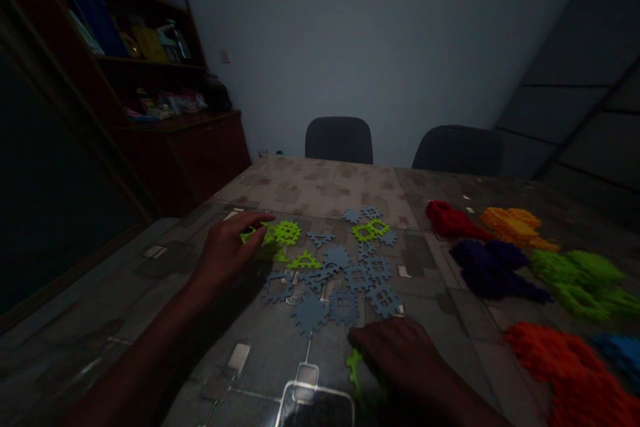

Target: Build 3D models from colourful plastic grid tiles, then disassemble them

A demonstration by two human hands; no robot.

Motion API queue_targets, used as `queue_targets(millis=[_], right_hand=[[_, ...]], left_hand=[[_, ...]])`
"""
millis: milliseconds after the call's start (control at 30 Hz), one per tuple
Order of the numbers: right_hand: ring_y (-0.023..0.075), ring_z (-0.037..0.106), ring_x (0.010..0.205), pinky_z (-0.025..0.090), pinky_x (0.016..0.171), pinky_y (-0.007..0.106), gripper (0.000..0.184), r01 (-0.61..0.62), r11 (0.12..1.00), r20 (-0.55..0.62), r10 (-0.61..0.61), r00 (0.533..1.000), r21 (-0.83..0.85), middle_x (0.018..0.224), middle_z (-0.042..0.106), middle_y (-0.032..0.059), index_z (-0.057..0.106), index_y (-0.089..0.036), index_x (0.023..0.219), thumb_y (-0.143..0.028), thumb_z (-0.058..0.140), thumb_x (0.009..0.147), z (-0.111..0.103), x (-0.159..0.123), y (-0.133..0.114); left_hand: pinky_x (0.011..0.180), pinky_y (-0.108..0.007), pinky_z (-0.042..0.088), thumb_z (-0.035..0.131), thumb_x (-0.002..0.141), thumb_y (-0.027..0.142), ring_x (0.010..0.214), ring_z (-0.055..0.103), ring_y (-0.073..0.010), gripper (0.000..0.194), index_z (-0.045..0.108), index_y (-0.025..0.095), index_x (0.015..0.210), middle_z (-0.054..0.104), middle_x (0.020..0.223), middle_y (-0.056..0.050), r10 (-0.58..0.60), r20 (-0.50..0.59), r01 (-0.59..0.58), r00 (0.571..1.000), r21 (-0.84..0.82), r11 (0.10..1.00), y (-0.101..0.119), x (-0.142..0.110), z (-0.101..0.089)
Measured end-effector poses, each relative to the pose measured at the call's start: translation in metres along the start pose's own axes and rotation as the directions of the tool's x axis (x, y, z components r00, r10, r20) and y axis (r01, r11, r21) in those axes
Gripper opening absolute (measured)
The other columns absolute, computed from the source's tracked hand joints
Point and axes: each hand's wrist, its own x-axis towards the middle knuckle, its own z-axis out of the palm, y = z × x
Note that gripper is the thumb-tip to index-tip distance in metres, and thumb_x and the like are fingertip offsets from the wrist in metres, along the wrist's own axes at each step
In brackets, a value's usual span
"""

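Flat interlocking foam puzzle pieces in grey-blue point(345, 273) and lime green point(287, 233) lie scattered in the middle of the patterned table point(310, 187). My left hand point(225, 253) hangs over the left side of the scatter, its fingers curled over a lime green piece point(249, 235). Whether it grips that piece is hard to tell. My right hand point(395, 353) is lower in the view, palm down and blurred, next to a lime green piece point(354, 369) that it partly hides.
Heaps of red, orange, purple, green and blue textured material point(517, 227) lie along the table's right side. A dark glossy rectangular object point(315, 407) sits at the near edge of the view. Two dark chairs point(339, 140) stand beyond the table, and a wooden cabinet with shelves point(180, 153) stands to the left.
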Motion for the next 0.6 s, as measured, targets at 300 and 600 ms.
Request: queue_targets(millis=[300,600], right_hand=[[0.0297,0.067,0.101,0.048,0.095,0.045,0.082,-0.022,0.998,-0.097,0.015,0.995,-0.066,0.116,0.071,0.0045,0.043,-0.03,0.14,-0.01,0.063,0.063,0.027,-0.009,0.024],[0.0326,0.066,0.101,0.052,0.089,0.047,0.075,-0.059,0.995,-0.166,0.046,0.985,-0.078,0.116,0.071,0.0031,0.044,-0.035,0.14,-0.017,0.07,0.072,0.037,-0.015,0.024]], left_hand=[[0.094,-0.045,0.053,0.05,0.085,0.036,0.103,0.069,-0.0285,0.039,0.071,0.016,0.112,0.074,0.112,-0.011,-0.024,0.134,0.016,0.991,0.06,0.998,-0.031,0.001,0.009],[0.111,-0.05,0.04,0.053,0.085,0.02,0.127,0.055,-0.0307,0.047,0.061,0.015,0.13,0.062,0.136,-0.016,0.053,0.283,-0.092,0.958,0.125,0.988,-0.043,-0.012,0.036]])
